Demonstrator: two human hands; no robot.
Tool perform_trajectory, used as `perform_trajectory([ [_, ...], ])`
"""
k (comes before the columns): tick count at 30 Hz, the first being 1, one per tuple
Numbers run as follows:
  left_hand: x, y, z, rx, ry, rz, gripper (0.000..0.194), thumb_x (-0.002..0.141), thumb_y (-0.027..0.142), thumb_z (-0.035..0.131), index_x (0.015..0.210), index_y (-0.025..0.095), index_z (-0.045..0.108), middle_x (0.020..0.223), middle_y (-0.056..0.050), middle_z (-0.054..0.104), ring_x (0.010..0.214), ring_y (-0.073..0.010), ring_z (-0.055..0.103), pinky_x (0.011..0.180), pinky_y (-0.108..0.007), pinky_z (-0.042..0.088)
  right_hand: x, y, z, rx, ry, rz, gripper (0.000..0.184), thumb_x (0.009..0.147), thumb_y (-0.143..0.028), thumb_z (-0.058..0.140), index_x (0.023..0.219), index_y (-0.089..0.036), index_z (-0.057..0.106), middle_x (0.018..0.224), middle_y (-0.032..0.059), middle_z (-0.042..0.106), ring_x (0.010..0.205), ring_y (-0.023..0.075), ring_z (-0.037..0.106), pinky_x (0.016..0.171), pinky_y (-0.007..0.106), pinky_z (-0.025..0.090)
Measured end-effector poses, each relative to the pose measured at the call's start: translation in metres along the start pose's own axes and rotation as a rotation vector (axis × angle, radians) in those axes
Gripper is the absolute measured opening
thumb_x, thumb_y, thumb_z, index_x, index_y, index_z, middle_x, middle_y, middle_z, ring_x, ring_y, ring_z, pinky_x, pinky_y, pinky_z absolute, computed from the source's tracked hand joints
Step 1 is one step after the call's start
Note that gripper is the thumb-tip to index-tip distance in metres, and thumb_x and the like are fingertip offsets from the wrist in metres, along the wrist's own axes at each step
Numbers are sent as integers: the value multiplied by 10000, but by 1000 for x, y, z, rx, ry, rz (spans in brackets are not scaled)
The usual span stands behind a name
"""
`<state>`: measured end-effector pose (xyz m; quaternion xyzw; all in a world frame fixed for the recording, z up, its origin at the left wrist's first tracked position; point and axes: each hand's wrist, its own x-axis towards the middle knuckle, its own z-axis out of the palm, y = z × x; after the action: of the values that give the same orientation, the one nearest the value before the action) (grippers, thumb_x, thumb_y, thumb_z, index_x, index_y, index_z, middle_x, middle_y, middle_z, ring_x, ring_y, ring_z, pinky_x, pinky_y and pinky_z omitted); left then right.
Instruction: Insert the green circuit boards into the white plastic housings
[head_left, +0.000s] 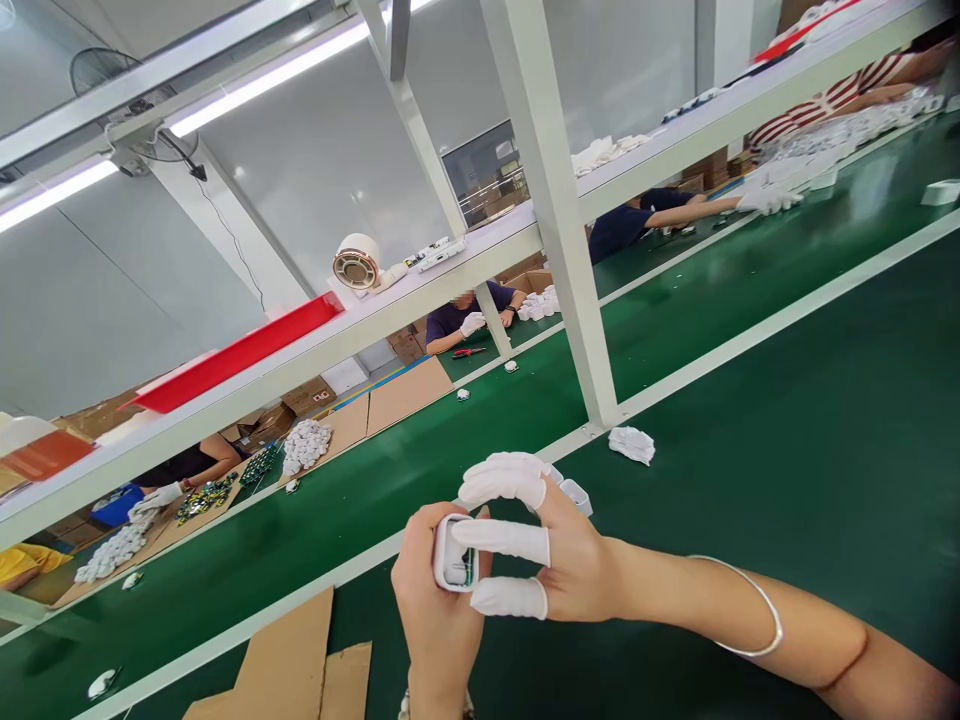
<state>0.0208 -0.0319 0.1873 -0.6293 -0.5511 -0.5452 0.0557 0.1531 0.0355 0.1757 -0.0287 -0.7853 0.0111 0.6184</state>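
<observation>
My left hand (437, 610) is wrapped round a small white plastic housing (439, 566), its open side facing me. A white part and a green circuit board edge (471, 568) show inside. White finger cots cover three fingers of my right hand (536, 545), which are spread apart. One stretched finger reaches over the housing's opening, its tip against the inside; another finger lies by the lower right rim. The topmost finger is bent above the housing. Behind my right hand, more white housings (576, 497) are partly hidden. A crumpled white glove or cloth (631, 445) lies farther off on the green bench.
Cardboard pieces (281, 660) lie at lower left. A green conveyor belt (337, 510) carries several small white parts beyond a pale rail. An upright white post (559, 220) supports a shelf (480, 268) with a red tray (244, 355). Co-workers (469, 320) sit across the belt.
</observation>
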Motion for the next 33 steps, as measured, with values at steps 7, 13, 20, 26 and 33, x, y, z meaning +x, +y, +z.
perform_trajectory([
  [7,0,11,2,-194,-67,-228,207,793,368,669,781,186,571,651,30,576,547,-100,493,514,-197,401,3,2,1,75,14,-36,301,873,-409,627,1079,-188,626,1081,111,545,1059,222,548,887,404,471],
  [13,1,11,-2,-361,-228,-353,181,784,317,647,725,174,551,610,35,524,561,-95,425,536,-206,354,2,7,-2,154,-46,-11,292,896,-432,580,1098,-233,652,1141,103,509,1125,231,507,948,420,441],
  [20,1,11,-6,-474,-343,-479,212,752,309,688,704,156,548,598,32,489,563,-88,387,523,-212,310,-1,18,0,165,-210,-40,418,895,-502,557,1179,-207,642,1273,142,424,1236,271,422,1011,445,381],
  [26,4,14,-10,-492,-455,-478,265,775,375,670,684,144,575,594,12,518,556,-90,411,527,-218,319,-2,27,3,367,-253,-6,396,908,-501,541,1145,-213,672,1296,133,416,1243,266,417,1027,425,365],
  [33,5,12,-7,-378,-422,-468,238,790,348,649,689,151,561,611,13,536,578,-99,408,544,-219,330,4,14,-6,337,-294,100,307,885,-458,598,1043,-210,686,1219,127,470,1248,258,423,1028,418,357],
])
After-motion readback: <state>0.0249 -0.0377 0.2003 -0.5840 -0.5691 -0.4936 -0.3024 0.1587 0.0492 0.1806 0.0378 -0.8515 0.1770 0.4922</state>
